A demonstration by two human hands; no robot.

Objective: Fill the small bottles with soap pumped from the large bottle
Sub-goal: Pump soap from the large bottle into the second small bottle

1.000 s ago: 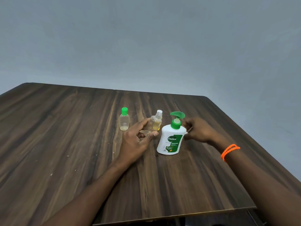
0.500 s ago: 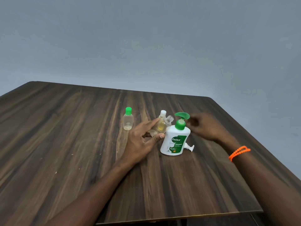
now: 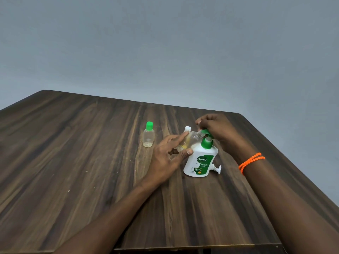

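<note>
A white large bottle (image 3: pixel 200 160) with a green pump (image 3: pixel 207 142) stands mid-table. My right hand (image 3: pixel 218 129) sits on the pump head with its fingers curled over it. My left hand (image 3: pixel 167 155) pinches a small clear bottle (image 3: pixel 192 139) between thumb and forefinger and tilts it so that its open mouth is at the pump's nozzle. The small bottle holds some yellowish liquid. A second small bottle with a white cap (image 3: pixel 187 128) shows just behind my left fingers. A third small bottle with a green cap (image 3: pixel 148 137) stands upright to the left.
A small white spray cap (image 3: pixel 217 169) lies on the wooden table (image 3: pixel 82 162), right of the large bottle's base. The table's right edge runs close behind my right forearm, which wears an orange bracelet (image 3: pixel 251 161). A grey wall lies beyond.
My right hand put the white cap down beside the large bottle and moved left onto the pump head. My left hand tilted the small bottle's mouth toward the nozzle.
</note>
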